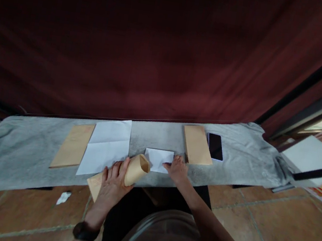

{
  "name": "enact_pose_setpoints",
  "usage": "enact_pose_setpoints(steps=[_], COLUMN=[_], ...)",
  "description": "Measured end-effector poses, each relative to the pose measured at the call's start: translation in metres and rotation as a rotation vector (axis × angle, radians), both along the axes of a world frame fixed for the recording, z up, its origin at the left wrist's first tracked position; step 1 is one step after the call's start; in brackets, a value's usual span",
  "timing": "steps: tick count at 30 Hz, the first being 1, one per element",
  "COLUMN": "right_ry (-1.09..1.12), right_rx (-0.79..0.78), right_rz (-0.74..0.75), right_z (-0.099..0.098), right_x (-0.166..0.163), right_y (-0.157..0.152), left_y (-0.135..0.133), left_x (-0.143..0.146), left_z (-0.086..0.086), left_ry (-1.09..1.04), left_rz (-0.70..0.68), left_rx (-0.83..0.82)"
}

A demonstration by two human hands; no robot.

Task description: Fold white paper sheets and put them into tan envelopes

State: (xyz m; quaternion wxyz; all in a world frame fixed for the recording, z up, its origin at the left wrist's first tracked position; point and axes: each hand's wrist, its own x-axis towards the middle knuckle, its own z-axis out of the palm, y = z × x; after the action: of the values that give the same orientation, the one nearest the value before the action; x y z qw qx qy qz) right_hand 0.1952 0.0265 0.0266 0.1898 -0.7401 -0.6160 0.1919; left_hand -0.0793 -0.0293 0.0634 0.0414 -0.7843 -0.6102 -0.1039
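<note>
A brown paper envelope is gripped in my left hand. It bulges, with its mouth gaping toward the right. Just beyond that mouth, a folded white sheet of paper lies on the grey cloth. My right hand holds the sheet by its right edge, thumb on top; its other fingers are partly hidden. The sheet's left edge comes close to the envelope's opening, and I cannot tell whether they touch.
On the cloth-covered bench lie a larger creased white sheet, a brown envelope at left, more brown envelopes at right and a phone. A dark red surface rises behind. Crumpled white paper lies on the tiled floor.
</note>
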Motion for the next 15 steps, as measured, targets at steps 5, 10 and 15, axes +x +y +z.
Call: enact_pose_setpoints(steps=[5, 10, 15], right_ry=[-0.112, -0.042, 0.310], right_rx=[-0.137, -0.100, 0.059], right_rz=[0.021, -0.007, -0.010], right_z=[0.009, 0.008, 0.002], right_x=[-0.008, -0.009, -0.002], right_y=[0.003, 0.007, 0.005], left_y=[-0.007, -0.008, -0.009], left_x=[-0.002, -0.001, 0.000], left_z=[-0.010, -0.012, -0.009], left_ry=[0.010, -0.030, -0.046], left_rz=[0.066, 0.095, 0.111], left_rx=[-0.004, -0.012, -0.035])
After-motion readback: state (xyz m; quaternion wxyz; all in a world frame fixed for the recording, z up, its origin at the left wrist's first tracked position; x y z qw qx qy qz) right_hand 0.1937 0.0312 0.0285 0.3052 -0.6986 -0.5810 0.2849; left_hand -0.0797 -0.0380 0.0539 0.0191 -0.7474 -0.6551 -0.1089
